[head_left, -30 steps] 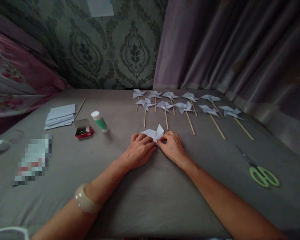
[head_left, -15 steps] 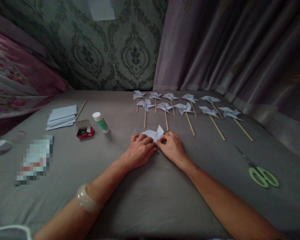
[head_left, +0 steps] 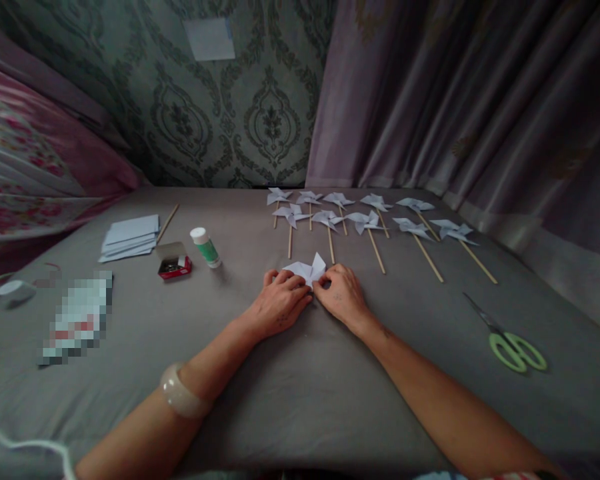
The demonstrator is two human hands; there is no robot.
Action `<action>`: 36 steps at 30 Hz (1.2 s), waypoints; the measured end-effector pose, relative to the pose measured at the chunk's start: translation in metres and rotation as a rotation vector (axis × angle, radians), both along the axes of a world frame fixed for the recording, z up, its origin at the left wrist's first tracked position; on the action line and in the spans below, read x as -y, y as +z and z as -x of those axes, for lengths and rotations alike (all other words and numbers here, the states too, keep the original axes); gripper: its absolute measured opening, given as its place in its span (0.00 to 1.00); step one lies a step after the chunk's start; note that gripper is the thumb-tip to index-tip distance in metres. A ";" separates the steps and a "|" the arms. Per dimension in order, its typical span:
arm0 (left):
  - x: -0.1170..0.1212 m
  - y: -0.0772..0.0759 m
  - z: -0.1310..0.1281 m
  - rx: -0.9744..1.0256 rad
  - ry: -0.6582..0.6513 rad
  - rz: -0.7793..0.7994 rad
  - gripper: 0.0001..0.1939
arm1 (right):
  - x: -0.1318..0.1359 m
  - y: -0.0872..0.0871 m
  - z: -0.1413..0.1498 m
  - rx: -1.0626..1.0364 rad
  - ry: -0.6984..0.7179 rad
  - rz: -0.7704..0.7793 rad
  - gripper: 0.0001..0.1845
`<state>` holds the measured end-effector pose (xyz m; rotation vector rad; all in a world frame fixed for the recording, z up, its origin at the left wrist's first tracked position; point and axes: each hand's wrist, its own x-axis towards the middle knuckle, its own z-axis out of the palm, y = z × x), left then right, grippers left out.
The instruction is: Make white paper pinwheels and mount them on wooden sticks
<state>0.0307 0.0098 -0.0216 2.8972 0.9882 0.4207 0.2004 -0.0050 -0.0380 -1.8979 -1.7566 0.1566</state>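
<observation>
A white paper pinwheel head [head_left: 307,269], partly folded into blades, lies at the middle of the grey cloth. My left hand [head_left: 283,301] rests over its left side with the fingers bent down onto the paper. On the other side, my right hand [head_left: 341,293] pinches the paper's near right edge between thumb and fingertips. Both hands cover much of the paper, so its near corners are hidden. Beyond them stand two rows of finished pinwheels [head_left: 364,221] on thin wooden sticks, lying flat.
To the left are a stack of white paper [head_left: 131,235], a wooden stick [head_left: 168,223], an open red box of small metal pieces [head_left: 175,268] and a glue stick [head_left: 206,248]. A blurred packet [head_left: 77,317] lies farther left. Green-handled scissors [head_left: 510,343] lie at right.
My view has tilted and shifted slightly, so the surroundings sit a little lower. Both hands stay on the paper in nearly the same pose.
</observation>
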 end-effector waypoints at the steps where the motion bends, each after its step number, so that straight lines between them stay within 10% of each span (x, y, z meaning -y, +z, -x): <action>1: 0.000 0.000 0.000 0.005 -0.002 0.000 0.19 | 0.000 0.000 -0.001 -0.006 0.000 -0.013 0.07; 36: 0.000 0.000 0.007 0.176 0.011 0.009 0.16 | 0.005 0.017 -0.004 0.424 0.475 -0.085 0.13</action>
